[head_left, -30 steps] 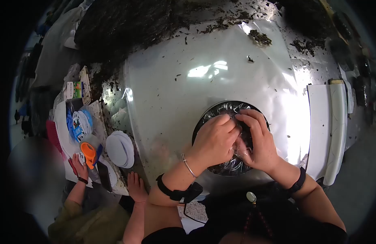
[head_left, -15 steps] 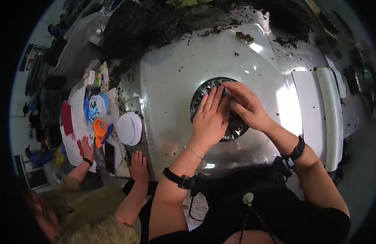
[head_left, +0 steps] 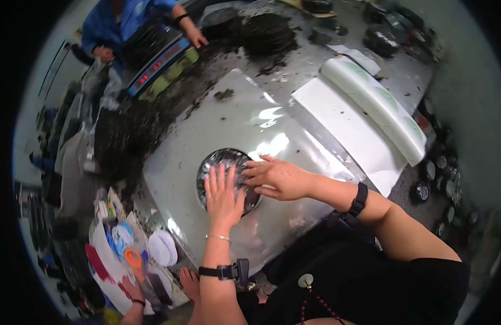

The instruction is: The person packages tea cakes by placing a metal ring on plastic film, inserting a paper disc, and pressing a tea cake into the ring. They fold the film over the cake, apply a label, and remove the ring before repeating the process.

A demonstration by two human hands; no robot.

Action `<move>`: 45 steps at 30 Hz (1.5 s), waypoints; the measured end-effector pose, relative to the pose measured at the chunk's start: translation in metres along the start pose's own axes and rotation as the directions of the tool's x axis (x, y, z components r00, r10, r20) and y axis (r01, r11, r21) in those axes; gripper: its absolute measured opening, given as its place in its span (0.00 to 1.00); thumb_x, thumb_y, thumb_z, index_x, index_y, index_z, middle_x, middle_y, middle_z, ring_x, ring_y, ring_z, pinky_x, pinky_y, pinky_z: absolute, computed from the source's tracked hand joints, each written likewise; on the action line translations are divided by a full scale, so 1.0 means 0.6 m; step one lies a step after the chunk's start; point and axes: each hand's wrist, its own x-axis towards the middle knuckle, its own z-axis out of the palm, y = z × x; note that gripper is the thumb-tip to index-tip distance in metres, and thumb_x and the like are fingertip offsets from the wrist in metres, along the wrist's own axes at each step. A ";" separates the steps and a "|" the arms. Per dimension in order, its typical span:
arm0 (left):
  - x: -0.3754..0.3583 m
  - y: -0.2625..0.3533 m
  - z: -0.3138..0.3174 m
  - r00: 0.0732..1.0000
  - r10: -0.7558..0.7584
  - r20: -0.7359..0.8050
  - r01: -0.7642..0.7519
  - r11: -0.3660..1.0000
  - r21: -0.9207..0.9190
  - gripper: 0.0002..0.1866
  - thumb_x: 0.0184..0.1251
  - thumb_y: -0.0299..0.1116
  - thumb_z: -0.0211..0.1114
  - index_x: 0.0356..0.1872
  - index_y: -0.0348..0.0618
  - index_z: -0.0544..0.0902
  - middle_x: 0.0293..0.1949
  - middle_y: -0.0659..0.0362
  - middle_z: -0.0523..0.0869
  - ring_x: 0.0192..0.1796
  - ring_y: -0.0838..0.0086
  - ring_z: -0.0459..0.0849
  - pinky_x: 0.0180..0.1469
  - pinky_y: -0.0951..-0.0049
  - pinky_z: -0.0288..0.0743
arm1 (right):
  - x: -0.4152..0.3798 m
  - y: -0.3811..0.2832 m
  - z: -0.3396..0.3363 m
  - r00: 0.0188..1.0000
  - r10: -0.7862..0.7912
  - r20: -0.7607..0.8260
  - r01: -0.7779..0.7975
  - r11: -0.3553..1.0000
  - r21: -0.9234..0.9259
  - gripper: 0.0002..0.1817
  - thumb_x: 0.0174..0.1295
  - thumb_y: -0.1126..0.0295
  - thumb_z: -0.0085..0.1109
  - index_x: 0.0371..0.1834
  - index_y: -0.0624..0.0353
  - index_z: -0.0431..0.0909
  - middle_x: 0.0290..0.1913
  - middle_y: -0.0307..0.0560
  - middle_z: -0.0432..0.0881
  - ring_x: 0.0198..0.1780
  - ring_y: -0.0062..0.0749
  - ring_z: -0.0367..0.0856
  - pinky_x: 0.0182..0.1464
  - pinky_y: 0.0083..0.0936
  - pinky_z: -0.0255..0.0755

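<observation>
A round dark pan (head_left: 207,157), covered inside with shiny crinkled plastic film (head_left: 234,157), lies on a clear plastic sheet (head_left: 177,141). My left hand (head_left: 224,199) rests over the film with its fingers spread and pointing away from me. From the right, my right hand (head_left: 278,177) reaches across the pan's rim, fingers extended and slightly parted, the tips over the film close to my left fingers. Both hands cover part of the pan.
A long white roll (head_left: 378,111) lies at right. Dark crumbly heaps (head_left: 267,35) cover the back. Behind a digital scale (head_left: 158,67) stands a person in blue. At lower left are a stack of white discs (head_left: 163,248), an orange tape roll (head_left: 133,258) and another person's hand (head_left: 132,290).
The view has swung right, bringing the scale and the person in blue into sight. My right hand has flattened out and shifted toward the pan's right edge; my left fingers have spread.
</observation>
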 end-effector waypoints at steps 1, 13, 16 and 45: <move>0.002 -0.001 0.006 1.000 0.008 -0.003 -0.008 1.000 0.006 0.34 0.77 0.43 0.55 0.82 0.50 0.61 0.83 0.48 0.58 0.86 0.48 0.47 0.84 0.46 0.37 | -0.052 -0.008 -0.049 0.998 0.036 -0.048 -0.031 0.995 0.092 0.20 0.70 0.61 0.63 0.61 0.56 0.84 0.68 0.53 0.80 0.76 0.49 0.70 0.81 0.47 0.58; 0.009 0.007 0.000 0.987 -0.070 0.146 0.055 0.993 0.103 0.43 0.70 0.48 0.63 0.82 0.47 0.57 0.84 0.48 0.51 0.87 0.49 0.40 0.85 0.46 0.30 | -0.604 0.043 -0.113 0.590 0.665 -0.458 -0.708 0.699 0.101 0.19 0.62 0.61 0.75 0.53 0.56 0.88 0.34 0.50 0.88 0.31 0.35 0.86 0.42 0.26 0.78; 0.009 0.005 0.000 0.989 -0.052 0.140 0.041 0.996 0.080 0.42 0.71 0.50 0.61 0.82 0.49 0.57 0.85 0.49 0.51 0.87 0.50 0.40 0.85 0.46 0.30 | -0.613 0.086 -0.158 0.237 0.434 -0.869 -0.909 0.415 -0.041 0.24 0.52 0.74 0.77 0.56 0.52 0.87 0.42 0.47 0.91 0.42 0.38 0.89 0.47 0.32 0.81; -0.001 -0.007 0.015 0.991 -0.059 -0.119 0.050 0.996 -0.076 0.46 0.70 0.63 0.63 0.78 0.38 0.65 0.82 0.40 0.55 0.85 0.52 0.50 0.85 0.54 0.42 | -0.821 0.223 -0.578 -0.065 0.795 -0.603 -0.322 0.556 0.767 0.30 0.79 0.49 0.54 0.73 0.59 0.71 0.62 0.46 0.80 0.52 0.33 0.85 0.55 0.28 0.80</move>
